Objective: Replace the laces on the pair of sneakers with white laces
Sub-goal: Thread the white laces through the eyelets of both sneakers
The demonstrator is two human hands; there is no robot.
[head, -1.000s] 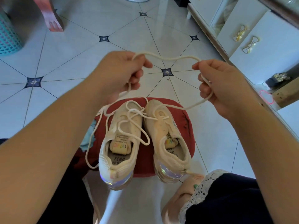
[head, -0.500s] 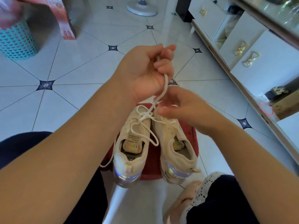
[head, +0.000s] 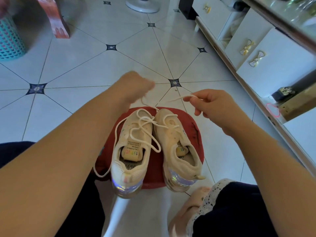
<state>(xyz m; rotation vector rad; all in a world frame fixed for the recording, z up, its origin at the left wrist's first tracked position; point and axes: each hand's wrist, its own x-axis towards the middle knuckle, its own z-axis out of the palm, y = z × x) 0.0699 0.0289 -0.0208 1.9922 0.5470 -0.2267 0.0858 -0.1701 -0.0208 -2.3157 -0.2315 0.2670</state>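
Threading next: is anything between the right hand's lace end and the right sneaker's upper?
Only loose lace loops, trailing from the left sneaker across the right sneaker's front. Nothing else below the right hand and lace end.

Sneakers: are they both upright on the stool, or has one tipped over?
Upright. The left sneaker and right sneaker sit sole-down, side by side on the red stool, openings facing up with insoles showing.

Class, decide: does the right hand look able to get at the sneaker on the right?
Probably yes: the right hand hovers just beside that sneaker with nothing between them, though it pinches a lace end it would have to drop first.
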